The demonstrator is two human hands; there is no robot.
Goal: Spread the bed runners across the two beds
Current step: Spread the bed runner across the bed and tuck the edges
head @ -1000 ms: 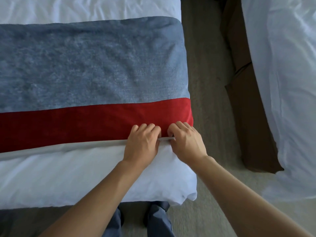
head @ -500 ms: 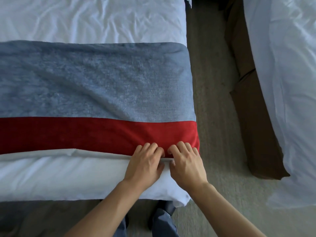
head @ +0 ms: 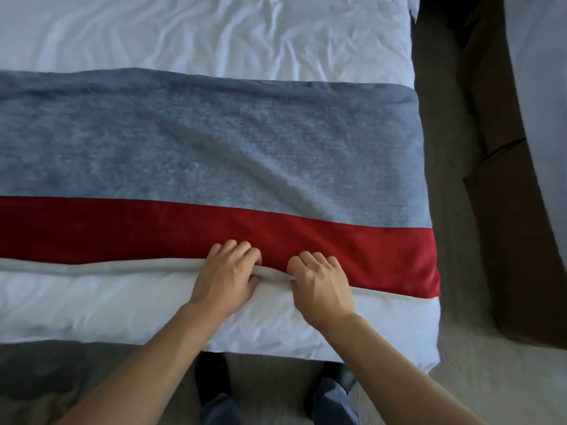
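I see both hands on the runner's (head: 214,154) near hem. Left hand (head: 225,279) and right hand (head: 322,285) sit side by side, a short gap between them. Fingers (head: 242,248) of each curl over the red band (head: 352,246), thumbs tucked under the grey edge strip (head: 92,266), pinching it. Between the hands the strip is bunched up slightly. Runner lies flat across the bed (head: 214,29): grey-blue field beyond the fingers, red band right under them, white duvet on my side of them. Right of the right hand the runner ends at the bed's side. Second bed (head: 540,87) far right, well apart, across the carpet (head: 445,194). My trouser legs (head: 331,403) below the wrists.
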